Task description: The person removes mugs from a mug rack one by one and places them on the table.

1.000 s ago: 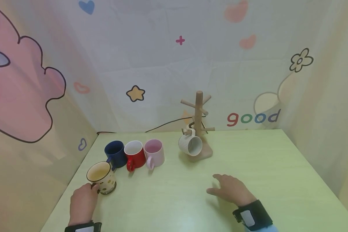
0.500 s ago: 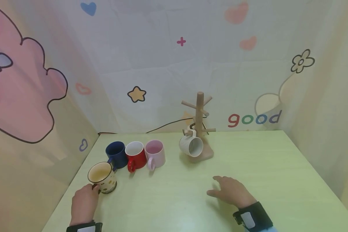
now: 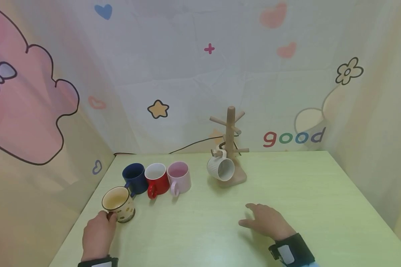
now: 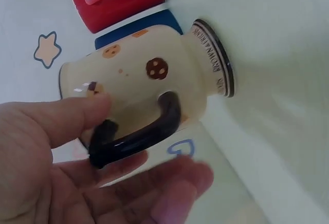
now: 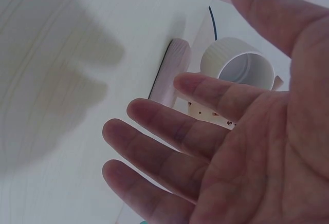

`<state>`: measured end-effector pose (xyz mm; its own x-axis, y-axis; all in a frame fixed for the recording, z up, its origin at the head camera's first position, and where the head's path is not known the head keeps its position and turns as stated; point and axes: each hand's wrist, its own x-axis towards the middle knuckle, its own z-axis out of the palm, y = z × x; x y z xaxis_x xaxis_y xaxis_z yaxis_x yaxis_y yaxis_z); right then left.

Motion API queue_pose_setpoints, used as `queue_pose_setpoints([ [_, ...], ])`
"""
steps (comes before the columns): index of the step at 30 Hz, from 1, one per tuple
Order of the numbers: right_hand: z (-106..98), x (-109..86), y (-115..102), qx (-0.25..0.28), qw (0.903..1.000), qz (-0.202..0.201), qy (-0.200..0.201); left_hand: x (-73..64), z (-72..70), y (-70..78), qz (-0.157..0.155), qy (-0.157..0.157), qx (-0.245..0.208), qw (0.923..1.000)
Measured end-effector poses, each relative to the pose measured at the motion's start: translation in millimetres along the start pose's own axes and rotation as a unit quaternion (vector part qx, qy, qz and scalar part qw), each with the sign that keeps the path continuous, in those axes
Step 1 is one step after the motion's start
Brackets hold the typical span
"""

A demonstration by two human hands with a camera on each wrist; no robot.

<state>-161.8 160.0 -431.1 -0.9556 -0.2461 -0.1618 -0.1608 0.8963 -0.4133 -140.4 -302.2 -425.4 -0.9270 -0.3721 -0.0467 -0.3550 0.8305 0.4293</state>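
On the left, a cream mug [image 3: 123,210] with cookie-like spots and a dark rim stands upright. My left hand [image 3: 98,235] is at its dark handle [image 4: 144,136]. In the left wrist view, thumb and index finger lie on either side of the handle's upper end, and the other fingers are loosely bent below it. My right hand [image 3: 269,222] hovers over the table with fingers spread, holding nothing. Beyond it, a white ribbed mug [image 3: 217,167] hangs by its handle from a low peg of a wooden mug tree [image 3: 230,129].
Behind the cream mug stand a dark blue mug [image 3: 137,181], a red mug [image 3: 159,184] with white inside and a pink mug [image 3: 183,180], in a close row. The mug tree has several other pegs. A printed cloth [image 3: 187,81] rises behind the pale green table [image 3: 194,233].
The left thumb and fingers have shifted slightly at the cream mug's handle, now covering more of it. The whole view has shifted slightly; the right hand keeps its pose.
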Motion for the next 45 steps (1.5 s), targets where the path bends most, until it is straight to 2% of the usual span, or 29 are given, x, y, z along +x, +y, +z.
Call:
queue_pose_setpoints([
  [7, 0.7, -0.5, 1.4, 0.005, 1.0, 0.002, 0.0, -13.6, -7.1, 8.1, 0.012, 0.101, 0.006, 0.9948],
  [11, 0.5, -0.3, 1.3, 0.006, 1.0, 0.003, -0.002, -22.2, -15.1, 19.3, 0.022, 0.126, 0.012, 0.9917],
  [14, 0.8, -0.1, 1.5, 0.005, 1.0, 0.004, -0.002, -27.4, -19.3, 31.5, 0.024, 0.111, 0.02, 0.9934],
  [16, 1.1, 0.0, 1.8, 0.005, 1.0, 0.005, -0.002, -29.3, -19.6, 40.0, 0.027, 0.088, 0.028, 0.9953],
  [19, 1.4, 0.1, 2.2, 0.006, 1.0, 0.006, -0.002, -30.7, -16.6, 51.8, 0.037, 0.057, 0.041, 0.9969],
  [22, 1.6, 0.2, 2.5, 0.007, 0.9999, 0.008, -0.002, -31.1, -10.2, 63.1, 0.056, 0.043, 0.054, 0.996],
  [33, 3.5, 1.6, 4.7, 0.003, 0.9999, 0.014, -0.002, -26.9, 19.8, 106.7, 0.133, 0.026, 0.102, 0.9856],
  [39, 1.7, 2.2, 3.9, 0.0, 0.9999, 0.017, -0.002, -24.4, 35.4, 130.5, 0.173, 0.011, 0.087, 0.9809],
  [45, -1.6, 4.1, 2.5, -0.007, 0.9998, 0.019, -0.006, -21.8, 48.8, 155.8, 0.222, 0.005, 0.073, 0.9723],
])
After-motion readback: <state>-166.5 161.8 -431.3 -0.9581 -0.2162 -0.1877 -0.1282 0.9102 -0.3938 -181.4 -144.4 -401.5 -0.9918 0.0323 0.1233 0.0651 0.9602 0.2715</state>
